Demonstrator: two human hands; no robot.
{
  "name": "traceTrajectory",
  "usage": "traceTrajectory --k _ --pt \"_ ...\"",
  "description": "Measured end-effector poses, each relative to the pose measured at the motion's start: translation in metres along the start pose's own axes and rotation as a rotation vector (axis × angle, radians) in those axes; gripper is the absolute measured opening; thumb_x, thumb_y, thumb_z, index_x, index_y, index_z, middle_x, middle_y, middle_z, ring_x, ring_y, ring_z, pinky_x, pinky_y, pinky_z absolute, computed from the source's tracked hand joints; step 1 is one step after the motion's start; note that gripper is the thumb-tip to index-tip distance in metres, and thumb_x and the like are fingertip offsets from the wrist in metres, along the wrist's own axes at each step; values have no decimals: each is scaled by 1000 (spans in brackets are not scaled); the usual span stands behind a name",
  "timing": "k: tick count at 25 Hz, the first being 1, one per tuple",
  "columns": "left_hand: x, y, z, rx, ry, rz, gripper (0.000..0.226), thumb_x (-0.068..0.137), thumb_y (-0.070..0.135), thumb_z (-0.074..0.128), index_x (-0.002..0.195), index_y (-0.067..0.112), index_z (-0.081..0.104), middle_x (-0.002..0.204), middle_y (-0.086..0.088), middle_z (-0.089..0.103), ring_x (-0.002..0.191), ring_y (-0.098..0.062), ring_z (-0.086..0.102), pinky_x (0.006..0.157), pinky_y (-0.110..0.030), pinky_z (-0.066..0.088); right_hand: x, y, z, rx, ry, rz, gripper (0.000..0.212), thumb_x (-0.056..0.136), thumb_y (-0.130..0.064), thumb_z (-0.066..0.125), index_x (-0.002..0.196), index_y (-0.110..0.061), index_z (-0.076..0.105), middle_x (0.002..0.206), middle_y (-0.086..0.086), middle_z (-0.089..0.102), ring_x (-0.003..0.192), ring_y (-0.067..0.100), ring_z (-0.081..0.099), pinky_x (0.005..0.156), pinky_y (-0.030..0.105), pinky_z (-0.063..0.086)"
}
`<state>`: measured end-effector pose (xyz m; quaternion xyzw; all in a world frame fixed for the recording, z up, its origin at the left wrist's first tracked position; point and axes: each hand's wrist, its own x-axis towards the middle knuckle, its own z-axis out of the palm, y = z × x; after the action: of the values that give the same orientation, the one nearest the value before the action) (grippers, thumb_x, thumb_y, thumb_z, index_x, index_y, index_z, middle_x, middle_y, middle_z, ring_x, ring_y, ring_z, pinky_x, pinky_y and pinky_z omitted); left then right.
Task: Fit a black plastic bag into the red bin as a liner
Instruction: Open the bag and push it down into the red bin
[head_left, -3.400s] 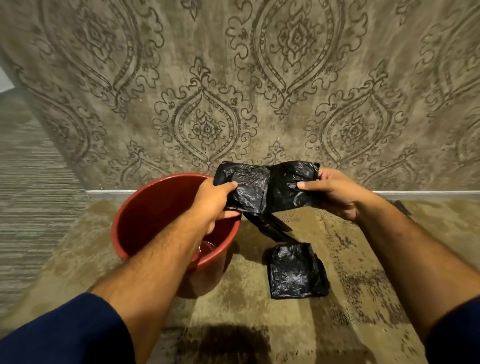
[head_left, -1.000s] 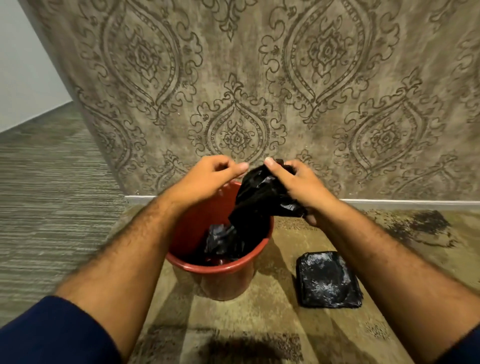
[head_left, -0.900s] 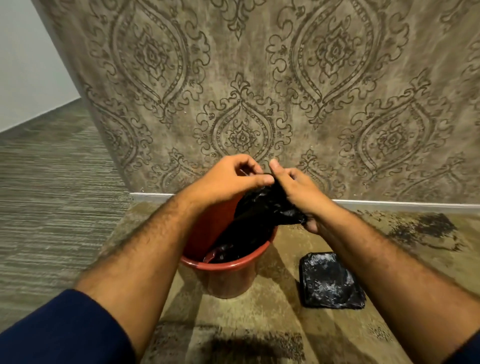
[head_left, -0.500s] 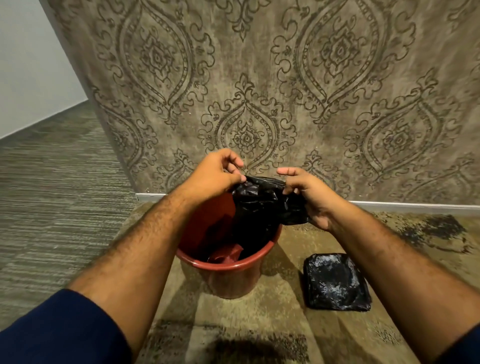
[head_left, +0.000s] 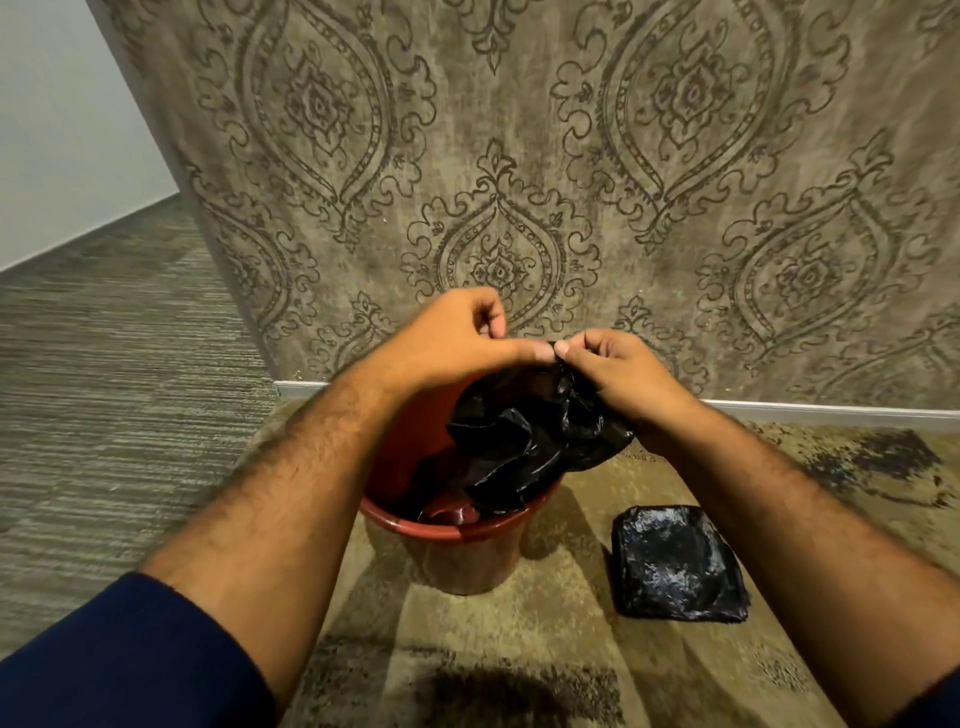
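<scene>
The red bin (head_left: 457, 535) stands on the patterned rug near the wall. A crumpled black plastic bag (head_left: 524, 441) hangs over the bin's mouth, its lower part inside the bin. My left hand (head_left: 457, 343) and my right hand (head_left: 613, 374) meet above the bin, fingertips touching, both pinching the bag's top edge. The bag's opening is bunched between my fingers, and whether it is parted is hidden.
A folded stack of black bags (head_left: 675, 564) lies on the rug right of the bin. A wall (head_left: 519, 156) with an ornate pattern rises just behind, with a white skirting board (head_left: 831, 410). Striped grey carpet (head_left: 104, 389) spreads to the left.
The bag has unfolded and its lower part has dropped into the bin. In the last half second my hands came together from a small gap, pinching the bag's top edge.
</scene>
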<state>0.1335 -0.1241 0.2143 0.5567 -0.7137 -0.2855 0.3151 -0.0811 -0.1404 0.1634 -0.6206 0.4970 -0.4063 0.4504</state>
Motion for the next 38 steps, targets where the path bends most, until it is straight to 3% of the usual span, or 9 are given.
traceTrajectory --k 4,10,14,18,21,26,29,33,38 --pt "3 -3 9 552 -103 -118 51 68 45 86 104 24 57 102 5 69 88 -16 65 79 -38 60 8 -1 -2 -22 98 -44 32 105 -28 63 100 3 69 86 18 69 78 24 62 70 31 51" --pt "4 -37 -15 556 134 -302 12 83 14 69 87 23 61 89 -1 67 82 -19 65 68 -33 54 11 10 -8 114 213 -58 7 102 -22 67 96 -22 64 86 15 68 76 26 64 70 40 51" --pt "0 -67 -35 175 208 -492 24 74 16 89 88 7 71 88 -12 76 83 -29 74 74 -37 59 5 16 -11 112 117 -75 14 102 -27 68 98 -21 56 70 -1 61 64 18 59 59 33 46" --pt "-9 -82 -43 -434 129 -596 14 81 -3 75 93 5 78 103 -27 77 69 -26 74 70 -35 63 -2 19 -11 69 -131 -124 33 97 -7 72 102 -19 42 81 -2 52 68 9 53 57 29 48" --pt "-12 -82 -51 -527 178 -564 19 88 -3 64 84 11 76 77 -12 76 54 -17 72 49 -22 57 4 23 -13 -16 -217 -117 35 91 -1 62 97 -28 40 95 12 48 83 25 49 66 49 44" --pt "-10 -93 -56 -374 231 -467 11 85 0 72 82 10 69 74 -11 70 57 -18 66 53 -21 54 11 33 -6 -78 -58 -170 35 95 11 59 82 -21 57 90 9 59 86 24 56 73 42 47" --pt "-10 -89 -56 -288 155 -398 7 86 6 77 88 7 70 76 -13 72 59 -19 68 58 -26 58 16 34 -7 -223 51 -220 33 87 9 69 82 -23 72 113 2 66 111 18 63 103 40 51" --pt "-3 -69 -46 -106 68 -205 19 83 14 84 92 2 73 84 -23 76 74 -27 70 77 -40 60 9 5 -1 -463 -72 -506 28 76 -6 70 87 -30 77 150 -11 51 151 16 38 128 58 24" --pt "4 -46 -29 161 -32 117 13 79 24 86 84 20 75 77 3 75 71 -8 64 75 -31 55 1 -7 18 -746 -331 -518 34 82 -10 79 96 -41 81 174 -17 25 165 10 -1 124 63 -18"
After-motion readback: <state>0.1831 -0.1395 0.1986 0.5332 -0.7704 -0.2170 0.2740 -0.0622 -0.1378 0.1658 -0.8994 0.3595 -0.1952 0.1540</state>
